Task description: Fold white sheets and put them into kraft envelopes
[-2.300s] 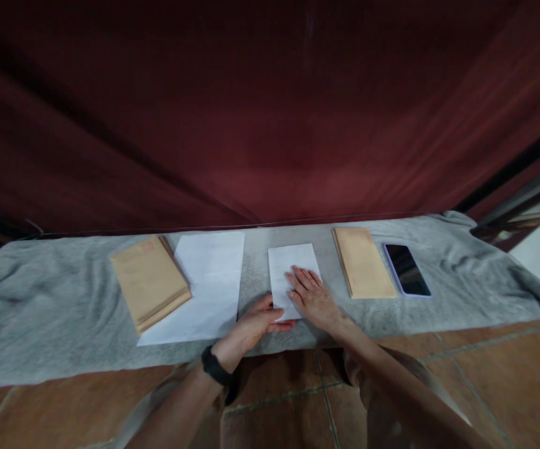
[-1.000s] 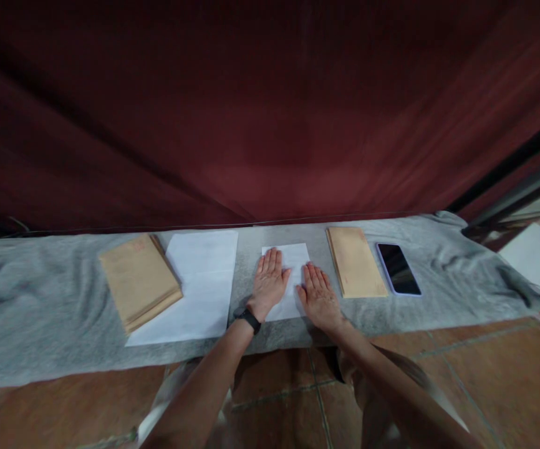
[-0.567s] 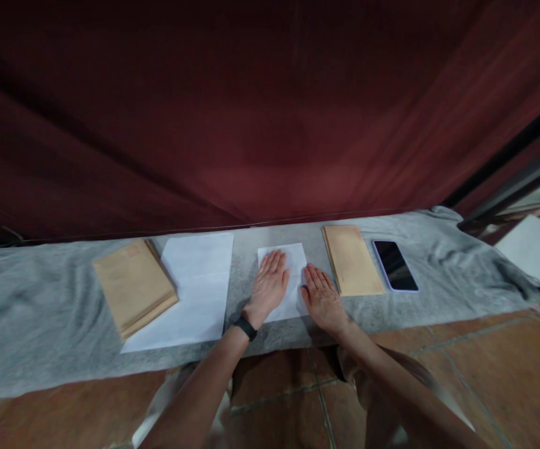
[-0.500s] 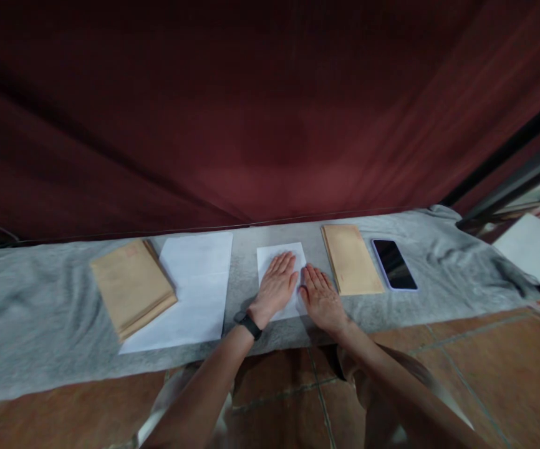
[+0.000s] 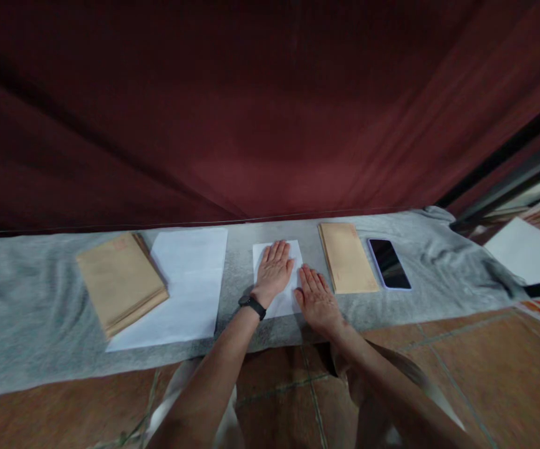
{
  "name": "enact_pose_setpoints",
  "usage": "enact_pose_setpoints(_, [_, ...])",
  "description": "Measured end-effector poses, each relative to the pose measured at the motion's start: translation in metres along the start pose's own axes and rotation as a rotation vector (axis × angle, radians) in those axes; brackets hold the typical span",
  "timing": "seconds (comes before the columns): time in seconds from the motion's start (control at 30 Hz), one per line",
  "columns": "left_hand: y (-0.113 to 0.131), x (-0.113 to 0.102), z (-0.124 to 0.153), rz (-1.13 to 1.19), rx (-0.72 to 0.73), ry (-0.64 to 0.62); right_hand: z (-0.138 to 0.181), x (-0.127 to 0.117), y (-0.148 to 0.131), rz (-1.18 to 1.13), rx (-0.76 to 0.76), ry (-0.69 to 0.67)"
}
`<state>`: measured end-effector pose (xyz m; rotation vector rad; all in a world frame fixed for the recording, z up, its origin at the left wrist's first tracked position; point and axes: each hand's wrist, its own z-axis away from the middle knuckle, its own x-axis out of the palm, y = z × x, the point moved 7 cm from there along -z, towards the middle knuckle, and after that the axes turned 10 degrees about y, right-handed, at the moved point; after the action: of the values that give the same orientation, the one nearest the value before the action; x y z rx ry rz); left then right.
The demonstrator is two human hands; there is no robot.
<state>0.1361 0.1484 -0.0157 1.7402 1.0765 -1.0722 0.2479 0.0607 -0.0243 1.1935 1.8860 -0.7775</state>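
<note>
A folded white sheet of paper point(image 5: 259, 255) lies on the grey cloth point(image 5: 27, 312) in the middle. My left hand point(image 5: 274, 269), with a black wristband, rests flat on it, fingers stretched out. My right hand point(image 5: 315, 298) lies flat on the sheet's right edge, fingers stretched out too. Neither hand holds anything. Most of the sheet is hidden under the hands.
A stack of brown envelopes point(image 5: 119, 282) lies at the left on larger white sheets point(image 5: 181, 280). Another brown envelope stack point(image 5: 347, 265) and a dark phone point(image 5: 388, 263) lie at the right. A red curtain point(image 5: 251, 112) hangs behind. More white paper point(image 5: 527, 249) sits far right.
My left hand moved from the sheet's near left corner onto its top and flattened. My right hand slid from the sheet's middle to its right edge. The view shifted slightly.
</note>
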Motion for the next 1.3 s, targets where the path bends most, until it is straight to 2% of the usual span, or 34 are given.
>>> enact_pose_setpoints(0.27, [-0.019, -0.003, 0.009, -0.124, -0.058, -0.001, 0.002, -0.006, 0.002, -0.013, -0.013, 0.018])
enact_pose_setpoints(0.7, [-0.030, -0.025, 0.053, -0.160, -0.007, 0.028, 0.007, -0.012, 0.006, -0.004, -0.030, 0.045])
enact_pose_setpoints(1.03, [-0.015, -0.041, 0.087, -0.102, 0.121, 0.022, 0.007, -0.010, 0.011, -0.001, -0.012, -0.037])
enact_pose_setpoints(1.2, [0.012, -0.046, 0.103, -0.020, 0.328, -0.037, 0.004, -0.009, 0.015, -0.051, -0.012, -0.089])
enact_pose_setpoints(1.3, [0.026, -0.053, 0.109, -0.021, 0.382, -0.067, 0.001, -0.007, 0.013, -0.099, -0.051, -0.112])
